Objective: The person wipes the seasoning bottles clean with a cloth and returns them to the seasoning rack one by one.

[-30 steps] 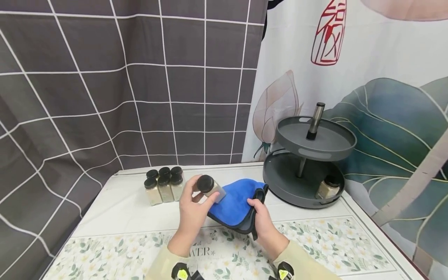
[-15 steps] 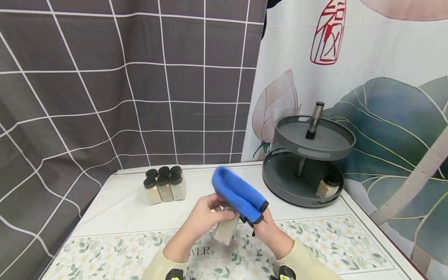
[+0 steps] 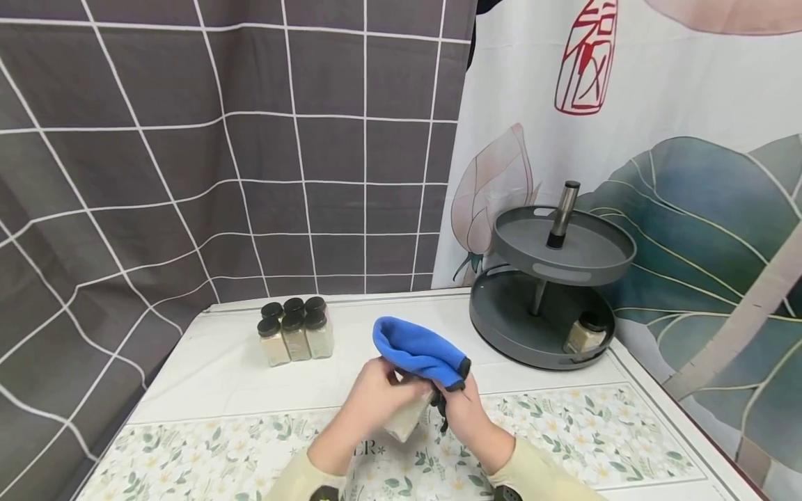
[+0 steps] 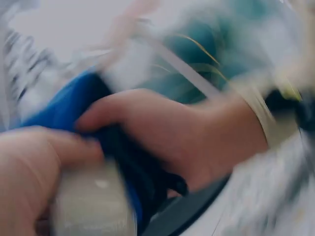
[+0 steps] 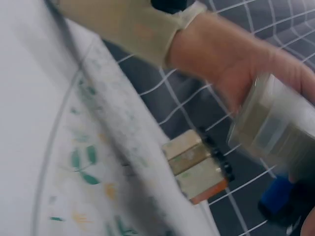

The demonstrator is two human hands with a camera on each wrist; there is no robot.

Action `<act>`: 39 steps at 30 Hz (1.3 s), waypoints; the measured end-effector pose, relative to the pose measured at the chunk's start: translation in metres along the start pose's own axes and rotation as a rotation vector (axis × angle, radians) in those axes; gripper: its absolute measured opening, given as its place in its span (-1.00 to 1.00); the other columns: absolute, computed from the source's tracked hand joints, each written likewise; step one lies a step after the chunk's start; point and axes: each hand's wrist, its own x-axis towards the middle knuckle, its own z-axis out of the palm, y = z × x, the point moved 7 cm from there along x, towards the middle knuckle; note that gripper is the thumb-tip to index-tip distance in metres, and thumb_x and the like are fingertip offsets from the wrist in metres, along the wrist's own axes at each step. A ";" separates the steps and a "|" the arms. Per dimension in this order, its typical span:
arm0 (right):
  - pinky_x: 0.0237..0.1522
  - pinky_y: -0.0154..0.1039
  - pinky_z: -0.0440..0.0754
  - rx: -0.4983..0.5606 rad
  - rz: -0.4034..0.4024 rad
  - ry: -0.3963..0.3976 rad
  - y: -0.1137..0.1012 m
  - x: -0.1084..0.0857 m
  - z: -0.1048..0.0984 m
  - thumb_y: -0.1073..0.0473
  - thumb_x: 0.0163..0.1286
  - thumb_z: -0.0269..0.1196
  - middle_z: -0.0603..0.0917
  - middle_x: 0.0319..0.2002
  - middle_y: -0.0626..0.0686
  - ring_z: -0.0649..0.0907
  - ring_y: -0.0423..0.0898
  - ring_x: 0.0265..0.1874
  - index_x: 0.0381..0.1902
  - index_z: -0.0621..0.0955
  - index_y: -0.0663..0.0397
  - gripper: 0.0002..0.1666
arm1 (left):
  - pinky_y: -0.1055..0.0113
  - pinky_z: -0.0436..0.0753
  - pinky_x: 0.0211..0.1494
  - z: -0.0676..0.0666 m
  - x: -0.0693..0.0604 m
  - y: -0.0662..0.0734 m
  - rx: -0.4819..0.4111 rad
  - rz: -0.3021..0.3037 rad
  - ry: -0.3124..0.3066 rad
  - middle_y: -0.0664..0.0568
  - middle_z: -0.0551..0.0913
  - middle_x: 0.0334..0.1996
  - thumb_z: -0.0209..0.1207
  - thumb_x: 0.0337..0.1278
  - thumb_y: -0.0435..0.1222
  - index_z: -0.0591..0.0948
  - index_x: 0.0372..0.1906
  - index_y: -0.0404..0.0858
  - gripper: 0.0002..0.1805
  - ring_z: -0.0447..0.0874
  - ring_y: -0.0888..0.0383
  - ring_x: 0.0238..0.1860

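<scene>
My left hand (image 3: 374, 398) grips a square glass jar of pale powder (image 3: 406, 417), held with its base toward me. A blue cloth with black edging (image 3: 418, 348) covers the jar's lid end, and my right hand (image 3: 466, 412) holds it from the right. Blurred in the left wrist view, the jar (image 4: 93, 201) sits under my left thumb, and my right hand (image 4: 172, 132) has its thumb over the cloth (image 4: 61, 105). The right wrist view shows the jar (image 5: 275, 125) beside my left hand (image 5: 231, 59); the lid is hidden.
Several black-lidded jars (image 3: 294, 337) stand grouped at the table's back left. A two-tier dark grey round tray (image 3: 495, 341) stands at the back right, with one jar (image 3: 585, 334) on its lower tier. Curtains hang behind the table.
The jar went from upright-leaning with its black lid in view to base toward me, its lid end under the cloth. Most recently, the cloth and both hands dropped slightly and the cloth folded closer.
</scene>
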 end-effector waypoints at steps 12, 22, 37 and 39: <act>-0.01 -0.10 0.67 -0.120 0.607 0.180 0.064 0.018 -0.036 0.05 0.54 0.06 0.70 -0.09 0.26 0.70 0.04 -0.13 0.06 0.56 0.39 -0.54 | 0.28 0.62 -0.23 -0.005 -0.002 0.006 0.529 0.100 0.136 0.16 0.71 -0.16 0.46 -0.01 0.09 0.66 -0.04 -0.08 -0.51 0.64 0.20 -0.22; 0.36 0.43 0.20 -0.890 0.287 -0.274 0.063 0.015 -0.014 0.20 0.34 0.17 0.33 0.45 0.34 0.24 0.44 0.44 0.50 0.31 0.21 -0.22 | 0.38 0.66 -0.24 -0.020 -0.006 0.014 0.124 0.185 0.292 0.20 0.68 -0.19 0.54 -0.08 -0.06 0.63 0.03 -0.10 -0.47 0.57 0.25 -0.26; 0.41 0.48 -0.13 -0.866 0.384 -0.835 0.073 -0.027 0.032 -0.50 0.19 0.26 0.02 0.57 0.35 -0.07 0.40 0.54 0.57 0.19 0.15 0.24 | 0.33 0.63 -0.01 -0.017 0.004 -0.005 -0.500 -0.001 0.117 0.05 0.72 -0.17 0.29 0.28 -0.31 0.57 0.15 -0.36 -0.61 0.66 0.18 -0.12; 0.44 0.41 -0.01 -0.679 0.374 -0.797 0.067 -0.013 0.024 -0.35 0.26 0.30 0.14 0.54 0.33 0.09 0.34 0.52 0.57 0.14 0.18 0.17 | 0.37 0.66 -0.01 -0.013 0.004 -0.007 -0.663 -0.033 0.031 0.10 0.73 -0.15 0.22 0.36 -0.28 0.56 0.14 -0.34 -0.65 0.69 0.23 -0.12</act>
